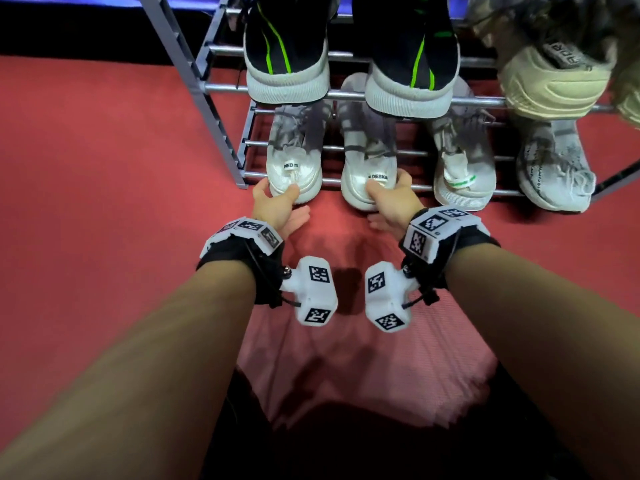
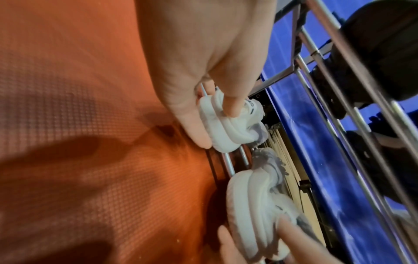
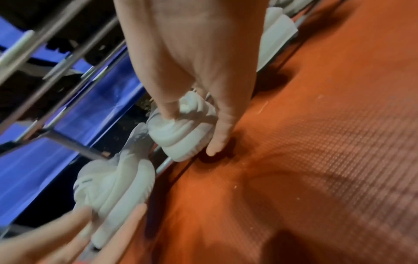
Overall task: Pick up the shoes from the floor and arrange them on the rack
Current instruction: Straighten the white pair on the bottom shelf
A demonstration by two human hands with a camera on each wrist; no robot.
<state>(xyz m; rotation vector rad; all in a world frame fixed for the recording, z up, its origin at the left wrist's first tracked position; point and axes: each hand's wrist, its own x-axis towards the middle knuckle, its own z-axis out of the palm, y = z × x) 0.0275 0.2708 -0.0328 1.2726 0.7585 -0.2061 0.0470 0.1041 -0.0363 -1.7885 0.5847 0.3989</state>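
Two white sneakers stand toes-inward on the bottom shelf of the grey metal rack (image 1: 221,88), their heels hanging over its front rail. My left hand (image 1: 277,192) grips the heel of the left sneaker (image 1: 294,168), thumb on top and fingers under the sole. My right hand (image 1: 388,183) grips the heel of the right sneaker (image 1: 369,174) in the same way. In the left wrist view my left hand (image 2: 218,126) pinches its sneaker's heel (image 2: 228,135). My right hand (image 3: 192,134) clasps the other sneaker's heel (image 3: 178,141) in the right wrist view.
Two black sneakers with green stripes (image 1: 287,46) and a beige shoe (image 1: 554,77) sit on the shelf above. A white and a grey knit shoe (image 1: 554,171) fill the bottom shelf to the right. Red textured floor (image 1: 104,202) surrounds the rack.
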